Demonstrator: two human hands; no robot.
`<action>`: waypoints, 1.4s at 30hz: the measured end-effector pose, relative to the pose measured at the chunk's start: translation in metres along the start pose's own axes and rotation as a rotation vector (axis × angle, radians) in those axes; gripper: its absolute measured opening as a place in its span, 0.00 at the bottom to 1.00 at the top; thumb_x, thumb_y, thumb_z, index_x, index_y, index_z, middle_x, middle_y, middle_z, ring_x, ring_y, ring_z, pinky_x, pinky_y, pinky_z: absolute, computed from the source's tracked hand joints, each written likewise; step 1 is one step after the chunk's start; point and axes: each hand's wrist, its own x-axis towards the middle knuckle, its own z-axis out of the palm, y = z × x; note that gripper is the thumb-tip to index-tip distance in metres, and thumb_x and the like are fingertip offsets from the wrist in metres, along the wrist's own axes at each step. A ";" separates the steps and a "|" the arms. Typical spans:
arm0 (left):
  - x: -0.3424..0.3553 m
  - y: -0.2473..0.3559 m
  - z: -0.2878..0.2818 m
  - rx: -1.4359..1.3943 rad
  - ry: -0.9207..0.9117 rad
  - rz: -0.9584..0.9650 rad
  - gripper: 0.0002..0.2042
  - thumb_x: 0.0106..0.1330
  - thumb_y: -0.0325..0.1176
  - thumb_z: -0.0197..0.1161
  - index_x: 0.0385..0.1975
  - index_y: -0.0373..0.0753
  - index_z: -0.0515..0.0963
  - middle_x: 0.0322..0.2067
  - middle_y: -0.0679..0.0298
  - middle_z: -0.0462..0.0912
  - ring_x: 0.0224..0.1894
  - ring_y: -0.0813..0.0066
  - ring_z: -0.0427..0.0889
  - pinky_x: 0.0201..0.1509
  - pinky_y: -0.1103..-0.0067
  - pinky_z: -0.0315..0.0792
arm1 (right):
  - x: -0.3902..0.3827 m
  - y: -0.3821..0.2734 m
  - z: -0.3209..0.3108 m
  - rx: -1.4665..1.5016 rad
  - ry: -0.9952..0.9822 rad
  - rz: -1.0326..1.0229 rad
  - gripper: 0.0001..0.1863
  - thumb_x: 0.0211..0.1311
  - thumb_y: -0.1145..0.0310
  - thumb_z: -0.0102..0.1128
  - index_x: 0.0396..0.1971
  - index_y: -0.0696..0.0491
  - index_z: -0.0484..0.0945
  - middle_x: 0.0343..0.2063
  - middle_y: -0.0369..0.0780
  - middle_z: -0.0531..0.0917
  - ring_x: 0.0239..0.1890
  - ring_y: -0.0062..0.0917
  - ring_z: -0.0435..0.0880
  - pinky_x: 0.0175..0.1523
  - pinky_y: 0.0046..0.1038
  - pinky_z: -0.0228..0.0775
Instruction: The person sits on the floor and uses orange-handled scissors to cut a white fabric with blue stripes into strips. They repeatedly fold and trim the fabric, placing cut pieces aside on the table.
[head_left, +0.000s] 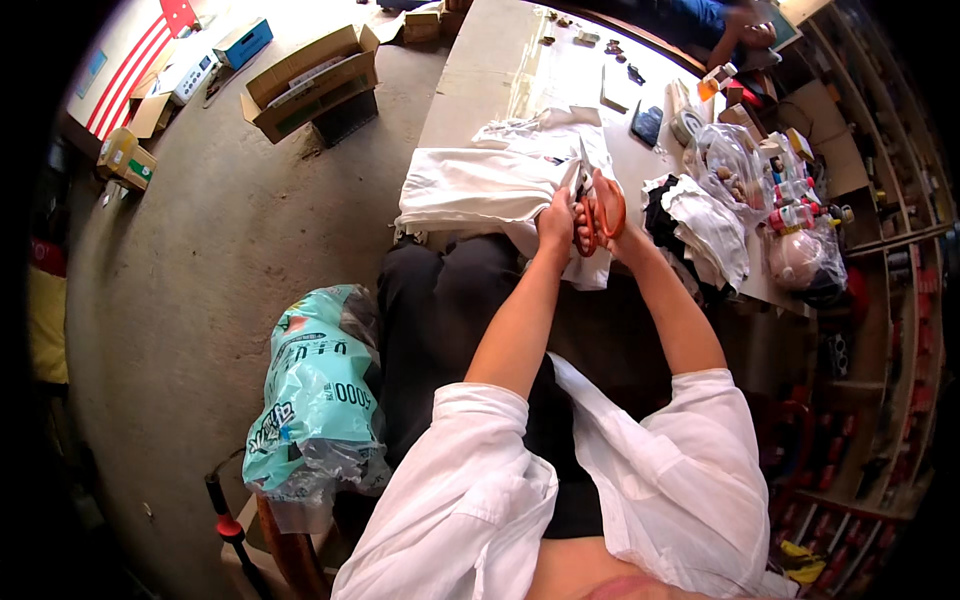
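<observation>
My right hand (628, 242) is closed on a pair of scissors (609, 207) with large orange handles. Their metal blades point away from me, over white cloth. Close beside it, my left hand (553, 226) pinches the edge of a folded white cloth (470, 187), just left of the blades. The cloth stretches leftward across the table corner and hangs over my knees. More white fabric (562, 128) lies bunched behind it, with loose strips at its far side. Whether the blades touch the cloth is hard to make out.
Right of my hands lies a pile of white and black cloth (708, 228), with clear plastic bags (728, 165) and small bottles (793, 216) beyond. A dark phone (647, 124) rests on the table (470, 75). A teal plastic sack (318, 385) stands at my left; an open carton (315, 85) is farther off.
</observation>
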 end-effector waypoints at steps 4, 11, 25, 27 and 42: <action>-0.003 0.000 0.010 0.098 0.160 0.139 0.15 0.60 0.45 0.53 0.21 0.39 0.72 0.16 0.67 0.72 0.14 0.75 0.69 0.18 0.77 0.65 | 0.007 -0.007 -0.006 -0.112 0.009 0.026 0.34 0.50 0.26 0.45 0.18 0.47 0.64 0.13 0.29 0.64 0.12 0.16 0.64 0.17 0.17 0.59; 0.038 -0.029 -0.011 0.186 0.253 0.228 0.17 0.58 0.44 0.54 0.30 0.32 0.74 0.27 0.61 0.75 0.24 0.71 0.75 0.27 0.75 0.71 | 0.028 -0.010 -0.029 0.000 0.026 -0.109 0.29 0.54 0.34 0.52 0.17 0.47 0.63 0.13 0.28 0.63 0.10 0.12 0.60 0.13 0.14 0.54; -0.007 -0.021 0.020 -0.050 -0.154 0.088 0.20 0.67 0.42 0.53 0.50 0.32 0.68 0.43 0.60 0.76 0.42 0.70 0.78 0.50 0.73 0.76 | -0.055 0.030 -0.058 0.037 0.300 -0.518 0.18 0.56 0.59 0.65 0.23 0.51 0.65 0.14 0.32 0.69 0.13 0.14 0.69 0.18 0.16 0.62; -0.022 -0.032 0.027 0.337 -0.324 0.191 0.17 0.61 0.36 0.61 0.45 0.30 0.74 0.38 0.62 0.79 0.38 0.78 0.78 0.47 0.81 0.72 | -0.055 0.036 -0.068 0.019 0.401 -0.575 0.19 0.55 0.58 0.66 0.23 0.51 0.65 0.15 0.32 0.70 0.14 0.15 0.70 0.19 0.17 0.64; -0.104 0.069 0.051 0.770 -0.431 0.571 0.09 0.61 0.26 0.62 0.40 0.32 0.79 0.29 0.70 0.80 0.35 0.86 0.75 0.41 0.86 0.69 | -0.059 0.047 -0.068 0.110 -0.045 -0.892 0.17 0.52 0.59 0.68 0.30 0.54 0.71 0.38 0.36 0.73 0.43 0.22 0.72 0.52 0.26 0.61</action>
